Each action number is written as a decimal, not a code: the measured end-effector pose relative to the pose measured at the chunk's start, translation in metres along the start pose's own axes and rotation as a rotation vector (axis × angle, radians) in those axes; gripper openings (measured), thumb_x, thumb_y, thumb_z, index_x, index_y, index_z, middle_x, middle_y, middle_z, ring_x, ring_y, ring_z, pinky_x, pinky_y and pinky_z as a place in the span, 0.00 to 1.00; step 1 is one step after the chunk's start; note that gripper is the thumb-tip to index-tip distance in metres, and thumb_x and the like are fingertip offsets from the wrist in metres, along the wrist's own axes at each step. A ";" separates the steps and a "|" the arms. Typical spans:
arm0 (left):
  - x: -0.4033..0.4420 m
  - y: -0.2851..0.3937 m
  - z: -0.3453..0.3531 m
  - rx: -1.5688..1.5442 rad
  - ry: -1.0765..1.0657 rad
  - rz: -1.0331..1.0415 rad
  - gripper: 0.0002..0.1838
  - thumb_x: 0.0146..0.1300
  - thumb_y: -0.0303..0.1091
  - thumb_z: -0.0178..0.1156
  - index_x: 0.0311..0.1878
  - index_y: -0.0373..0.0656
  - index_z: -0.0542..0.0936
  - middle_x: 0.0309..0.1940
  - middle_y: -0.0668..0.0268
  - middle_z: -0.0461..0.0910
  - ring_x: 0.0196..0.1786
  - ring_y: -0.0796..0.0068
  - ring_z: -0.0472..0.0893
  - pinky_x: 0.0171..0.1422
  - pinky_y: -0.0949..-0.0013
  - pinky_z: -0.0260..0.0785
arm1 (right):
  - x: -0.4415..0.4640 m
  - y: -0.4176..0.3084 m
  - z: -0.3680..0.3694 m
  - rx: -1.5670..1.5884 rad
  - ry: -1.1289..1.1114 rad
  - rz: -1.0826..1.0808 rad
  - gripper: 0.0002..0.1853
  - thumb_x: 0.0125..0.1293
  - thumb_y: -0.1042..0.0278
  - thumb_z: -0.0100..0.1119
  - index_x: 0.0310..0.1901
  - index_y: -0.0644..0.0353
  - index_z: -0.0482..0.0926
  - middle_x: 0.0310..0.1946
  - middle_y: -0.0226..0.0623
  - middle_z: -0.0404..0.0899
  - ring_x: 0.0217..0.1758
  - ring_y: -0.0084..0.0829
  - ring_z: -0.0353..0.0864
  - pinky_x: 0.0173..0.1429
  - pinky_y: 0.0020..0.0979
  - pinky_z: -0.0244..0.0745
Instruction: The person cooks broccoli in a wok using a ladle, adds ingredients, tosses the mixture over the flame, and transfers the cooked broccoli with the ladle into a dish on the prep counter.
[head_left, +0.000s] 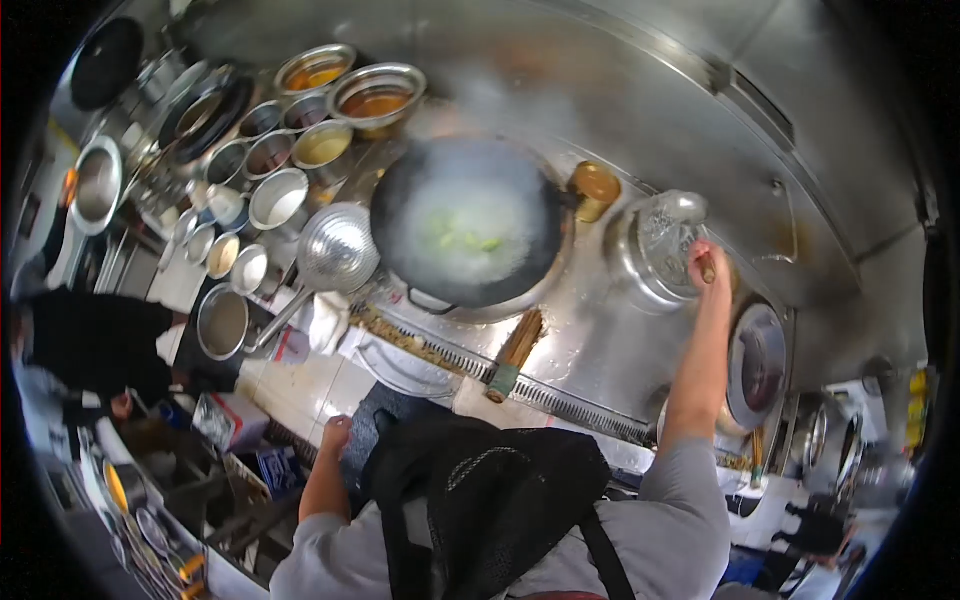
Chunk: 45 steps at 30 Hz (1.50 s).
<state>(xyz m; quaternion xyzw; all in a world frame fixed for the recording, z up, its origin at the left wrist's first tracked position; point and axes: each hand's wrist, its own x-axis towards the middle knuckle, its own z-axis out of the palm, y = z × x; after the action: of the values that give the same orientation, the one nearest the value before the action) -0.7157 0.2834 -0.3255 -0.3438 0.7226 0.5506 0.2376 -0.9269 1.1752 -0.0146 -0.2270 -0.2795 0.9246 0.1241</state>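
Handle [708, 269] in right hand [700, 258], gripped at the pot [630, 255], right of the wok [400, 240]; could not tell the grip of left hand [337, 433], near-left of the wok. Risked a scald from steam [450, 195] by leaning over.

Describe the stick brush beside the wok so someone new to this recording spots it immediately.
Find the big dark, steaming wok. Just below it in the picture, a wok brush lies slanted across the slotted strip. It is a bundle of thin brown sticks with a green-wrapped end, unlike the shiny metal strainer to its left.
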 end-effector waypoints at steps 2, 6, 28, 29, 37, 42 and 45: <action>0.003 -0.010 -0.001 -0.009 -0.027 0.005 0.15 0.67 0.38 0.62 0.50 0.39 0.83 0.22 0.68 0.78 0.19 0.78 0.75 0.19 0.71 0.62 | 0.002 0.004 0.019 -0.421 0.092 -0.018 0.07 0.69 0.75 0.54 0.32 0.60 0.70 0.18 0.30 0.71 0.19 0.26 0.74 0.23 0.28 0.70; -0.010 -0.007 -0.005 0.047 -0.093 -0.009 0.14 0.68 0.41 0.59 0.45 0.40 0.85 0.23 0.68 0.79 0.20 0.77 0.76 0.20 0.72 0.65 | -0.025 0.056 0.009 -1.174 0.273 -0.361 0.03 0.68 0.75 0.57 0.36 0.61 0.73 0.16 0.33 0.72 0.15 0.28 0.72 0.19 0.32 0.68; 0.021 0.002 -0.004 0.072 0.007 0.018 0.19 0.67 0.41 0.63 0.52 0.37 0.84 0.31 0.62 0.83 0.25 0.75 0.78 0.25 0.68 0.68 | -0.030 0.020 0.030 0.178 -0.197 0.195 0.13 0.77 0.77 0.46 0.30 0.63 0.67 0.25 0.33 0.67 0.25 0.26 0.70 0.33 0.25 0.79; 0.016 0.006 -0.006 0.083 -0.025 -0.005 0.17 0.66 0.41 0.62 0.48 0.36 0.85 0.29 0.63 0.82 0.25 0.75 0.78 0.26 0.68 0.69 | -0.018 0.019 0.045 0.166 -0.216 0.217 0.12 0.76 0.78 0.46 0.30 0.64 0.67 0.25 0.32 0.66 0.25 0.25 0.69 0.33 0.24 0.78; 0.012 -0.057 -0.033 0.043 0.001 -0.084 0.13 0.66 0.39 0.61 0.43 0.40 0.85 0.23 0.66 0.79 0.22 0.75 0.77 0.22 0.68 0.67 | -0.034 0.133 0.090 -1.341 0.170 -0.396 0.09 0.72 0.71 0.58 0.48 0.67 0.76 0.17 0.29 0.71 0.16 0.23 0.70 0.21 0.30 0.69; 0.004 -0.062 -0.061 -0.127 -0.067 -0.257 0.14 0.65 0.38 0.61 0.48 0.39 0.82 0.24 0.67 0.78 0.21 0.75 0.75 0.19 0.68 0.64 | -0.163 0.196 0.090 -1.580 0.251 -0.509 0.29 0.72 0.70 0.61 0.73 0.63 0.69 0.18 0.30 0.74 0.17 0.22 0.72 0.20 0.31 0.67; 0.039 -0.066 -0.087 0.120 -0.143 -0.194 0.15 0.65 0.39 0.62 0.50 0.39 0.82 0.25 0.65 0.80 0.21 0.74 0.76 0.18 0.67 0.63 | -0.244 0.203 0.092 -1.684 0.249 -0.376 0.32 0.72 0.69 0.63 0.75 0.61 0.68 0.23 0.38 0.80 0.22 0.26 0.78 0.28 0.32 0.73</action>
<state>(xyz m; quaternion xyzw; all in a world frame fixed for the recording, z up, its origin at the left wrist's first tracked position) -0.6884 0.1809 -0.3708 -0.3572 0.6986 0.5041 0.3609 -0.7812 0.8810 0.0231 -0.2928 -0.8873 0.3432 0.0954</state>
